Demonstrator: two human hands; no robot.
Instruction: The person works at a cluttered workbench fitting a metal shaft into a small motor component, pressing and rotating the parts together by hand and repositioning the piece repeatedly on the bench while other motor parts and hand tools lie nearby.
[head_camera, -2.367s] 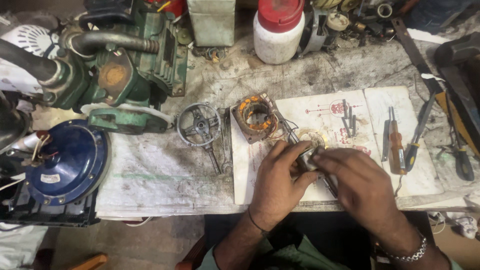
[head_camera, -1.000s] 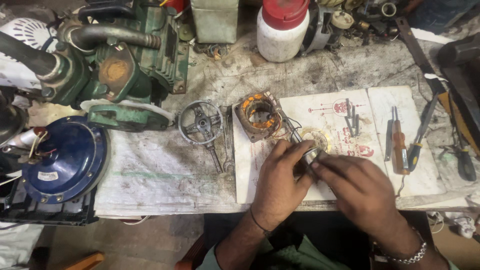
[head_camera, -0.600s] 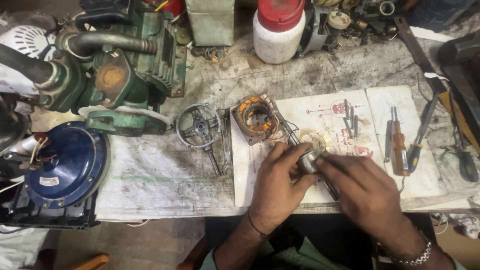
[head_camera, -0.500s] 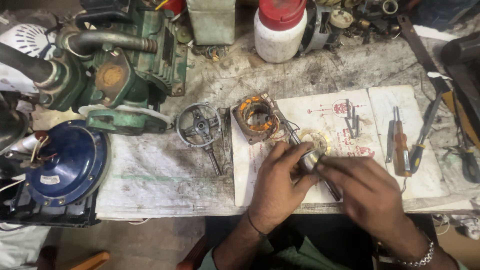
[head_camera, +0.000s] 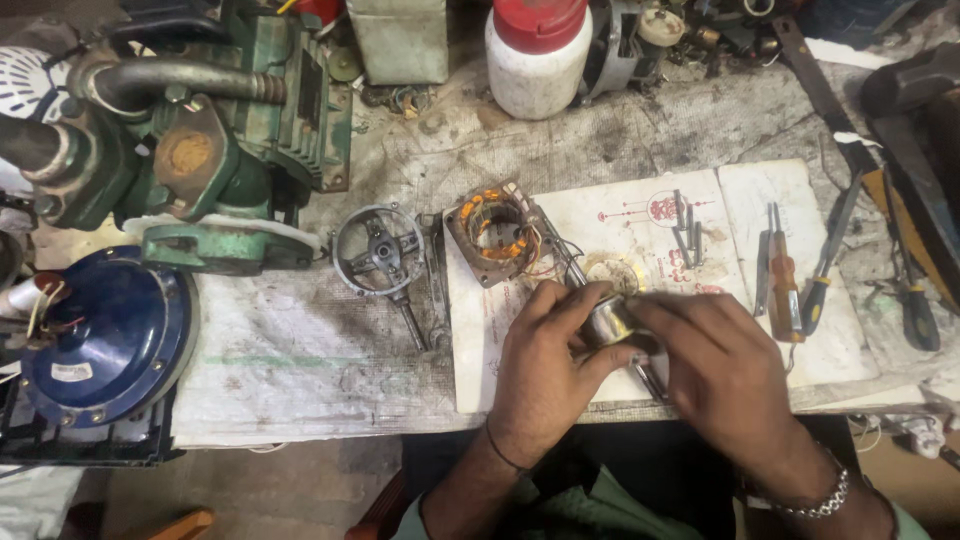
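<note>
The left hand (head_camera: 545, 375) is curled, and its thumb and fingers pinch a small round shiny metal part (head_camera: 607, 320). The right hand (head_camera: 722, 372) comes in from the other side, and its fingertips press on the same metal part, so both hands hold it together. The part sits just above a white paper sheet (head_camera: 640, 215) near the front edge of the dirty workbench (head_camera: 300, 350). A thin dark tool (head_camera: 648, 378) pokes out under the hands; I cannot tell which hand holds it. The left wrist has a thin dark band, and the right wrist has a silver bracelet (head_camera: 815, 497). Just past the hands, on the paper, lies a square motor piece with orange wire coils (head_camera: 495, 230). Thin wires run from it toward the hands. To the left of it is a round metal frame with a cross in the middle (head_camera: 378, 250). On the right side of the paper lie a screwdriver with an orange handle (head_camera: 780, 280) and a tool with a yellow and black handle (head_camera: 822, 268). Far off to the left stands a big green machine (head_camera: 200, 150), and below it a round blue cover (head_camera: 110, 335). At the back of the bench stands a white jar with a red lid (head_camera: 537, 50).
</note>
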